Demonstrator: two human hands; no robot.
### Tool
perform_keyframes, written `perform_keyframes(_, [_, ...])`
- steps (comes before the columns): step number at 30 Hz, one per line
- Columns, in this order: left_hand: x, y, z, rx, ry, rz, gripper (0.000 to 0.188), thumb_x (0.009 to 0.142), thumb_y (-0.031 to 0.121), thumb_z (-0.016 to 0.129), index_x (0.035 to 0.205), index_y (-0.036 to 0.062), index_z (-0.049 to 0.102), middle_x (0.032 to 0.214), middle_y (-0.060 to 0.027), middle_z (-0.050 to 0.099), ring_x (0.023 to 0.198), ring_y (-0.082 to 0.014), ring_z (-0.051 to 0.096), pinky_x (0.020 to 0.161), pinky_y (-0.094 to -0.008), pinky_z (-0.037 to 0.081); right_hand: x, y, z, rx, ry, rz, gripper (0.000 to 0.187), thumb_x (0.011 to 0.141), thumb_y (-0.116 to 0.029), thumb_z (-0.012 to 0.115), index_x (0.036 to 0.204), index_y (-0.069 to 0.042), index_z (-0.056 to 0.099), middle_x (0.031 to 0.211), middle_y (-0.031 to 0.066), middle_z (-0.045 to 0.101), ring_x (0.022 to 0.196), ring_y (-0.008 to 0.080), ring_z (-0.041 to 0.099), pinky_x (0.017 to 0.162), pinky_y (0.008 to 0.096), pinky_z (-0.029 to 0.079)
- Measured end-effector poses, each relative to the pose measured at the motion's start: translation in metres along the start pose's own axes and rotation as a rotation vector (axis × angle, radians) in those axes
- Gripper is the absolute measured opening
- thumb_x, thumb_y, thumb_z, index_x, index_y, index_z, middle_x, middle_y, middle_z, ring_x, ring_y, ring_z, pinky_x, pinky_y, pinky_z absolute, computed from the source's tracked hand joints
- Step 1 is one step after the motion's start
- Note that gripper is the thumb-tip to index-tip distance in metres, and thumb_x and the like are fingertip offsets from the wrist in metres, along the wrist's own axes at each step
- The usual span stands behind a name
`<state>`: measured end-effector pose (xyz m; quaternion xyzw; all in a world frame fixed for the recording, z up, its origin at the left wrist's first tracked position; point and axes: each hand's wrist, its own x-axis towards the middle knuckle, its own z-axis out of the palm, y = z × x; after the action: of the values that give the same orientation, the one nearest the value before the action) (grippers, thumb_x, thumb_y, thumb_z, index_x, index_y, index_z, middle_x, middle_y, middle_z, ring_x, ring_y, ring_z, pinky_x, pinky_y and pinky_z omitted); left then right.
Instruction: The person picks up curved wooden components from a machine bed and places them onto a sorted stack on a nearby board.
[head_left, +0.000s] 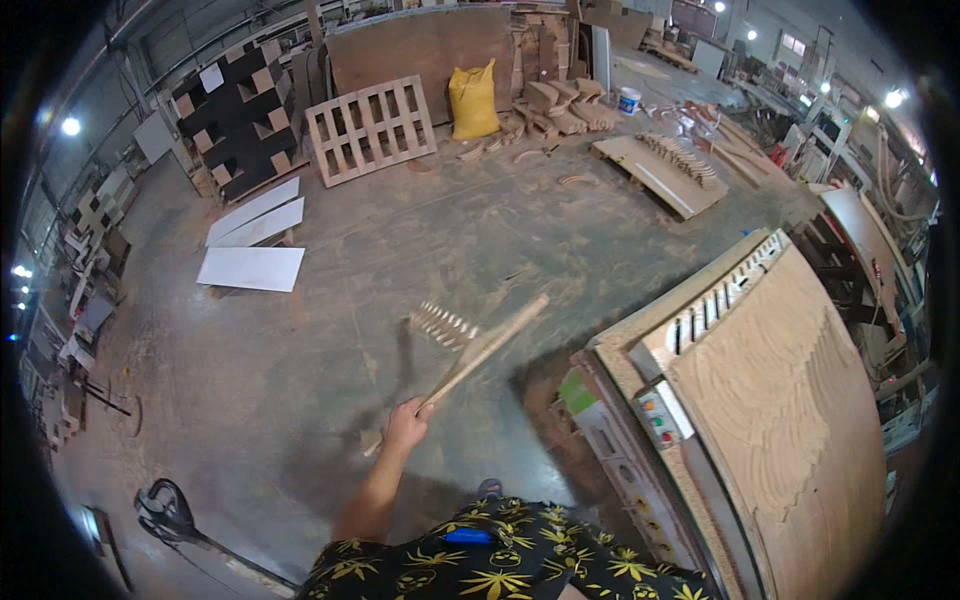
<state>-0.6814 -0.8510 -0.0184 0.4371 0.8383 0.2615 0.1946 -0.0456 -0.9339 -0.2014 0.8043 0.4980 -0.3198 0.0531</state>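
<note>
My left hand (405, 426) is wrapped around a long, narrow strip of wood (487, 345). The strip slants up and away to the right in front of me, and a short end sticks out below my fist. Just beyond it on the floor lies a row of small curved wooden pieces (443, 326), partly behind the strip. No part of my right hand shows.
At right stands a machine with buttons (657, 422) and a sawdust-covered top (760, 380). White panels (250, 268) lie ahead left; a pallet (372, 130) and a yellow sack (473, 101) stand behind. A handle on a dark pole (167, 508) is near left.
</note>
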Motion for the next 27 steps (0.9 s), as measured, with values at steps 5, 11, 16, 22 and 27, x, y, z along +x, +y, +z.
perform_keyframes(5, [0.019,-0.101,0.012,-0.2,0.126,-0.37,0.039,0.094,0.038,0.058,0.111,0.0037,0.067,0.096,-0.0249,0.066,0.094,-0.0428,0.064,0.081,-0.0484,0.049,0.071,-0.068,0.002,0.015,-0.231,-0.015,0.036,0.09,-0.023,0.061,0.119,-0.001,0.059,0.111,0.0189,0.061,0.097,0.0322,0.06,0.082,0.0438,0.049])
perform_keyframes(11, [-0.018,-0.229,0.052,-0.248,0.365,-0.711,0.041,0.099,0.033,0.054,0.113,-0.0032,0.067,0.086,-0.0174,0.07,0.079,-0.0326,0.063,0.072,-0.0435,0.047,0.163,-0.184,0.031,-0.138,-0.473,-0.093,0.03,0.091,-0.021,0.061,0.115,-0.003,0.062,0.105,0.0168,0.063,0.091,0.0282,0.061,0.076,0.0417,0.05])
perform_keyframes(16, [-0.024,-0.176,0.025,-0.448,0.379,-0.89,0.037,0.1,0.028,0.054,0.113,-0.0053,0.065,0.077,-0.0117,0.062,0.065,-0.0217,0.052,0.064,-0.0391,0.044,0.271,-0.328,0.054,-0.391,-0.598,-0.272,0.026,0.092,-0.02,0.062,0.111,-0.004,0.064,0.1,0.015,0.065,0.086,0.0249,0.062,0.072,0.0399,0.051])
perform_keyframes(22, [0.024,-0.175,0.047,-0.256,0.487,-1.075,0.051,0.092,0.041,0.062,0.11,-0.007,0.065,0.1,-0.0256,0.068,0.096,-0.0387,0.065,0.08,-0.046,0.051,0.368,-0.566,0.071,-0.506,-0.518,-0.483,0.02,0.092,-0.019,0.062,0.107,-0.006,0.066,0.095,0.0129,0.066,0.08,0.0208,0.064,0.066,0.0377,0.053])
perform_keyframes(27, [0.089,-0.173,0.068,-0.247,0.497,-1.164,0.055,0.092,0.046,0.06,0.096,-0.0089,0.068,0.085,-0.0256,0.069,0.083,-0.0401,0.067,0.073,-0.0484,0.051,0.464,-0.741,0.056,0.191,-0.477,-0.56,0.025,0.092,-0.02,0.057,0.107,-0.001,0.065,0.089,0.0105,0.066,0.077,0.022,0.062,0.065,0.0351,0.051])
